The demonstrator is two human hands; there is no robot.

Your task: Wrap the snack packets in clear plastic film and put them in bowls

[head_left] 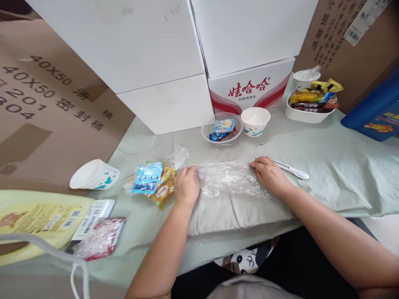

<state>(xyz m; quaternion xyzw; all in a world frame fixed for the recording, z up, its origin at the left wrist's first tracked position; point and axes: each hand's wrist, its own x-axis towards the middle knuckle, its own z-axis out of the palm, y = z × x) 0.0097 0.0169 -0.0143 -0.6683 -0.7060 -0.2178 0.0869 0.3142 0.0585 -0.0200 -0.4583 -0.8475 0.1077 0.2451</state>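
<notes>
Clear plastic bag (229, 179) lies flat on the worktop (327, 166), left hand (186, 186) and right hand (270, 174) pinning its ends, fingers curled down to keep it spread.

A low bench (336, 158) draped in a pale green, creased cloth fills the middle of the view. Behind it stand stacked white cardboard boxes (131, 45), the lower right one (249, 89) printed with red characters and red stripes. Large brown corrugated cardboard cartons (46, 104) with black printing lean at the left, and another brown carton (346, 41) rises at the right. A blue plastic box (374, 108) sits at the far right edge. Soft, even daylight lies over everything, with faint shadows.
</notes>
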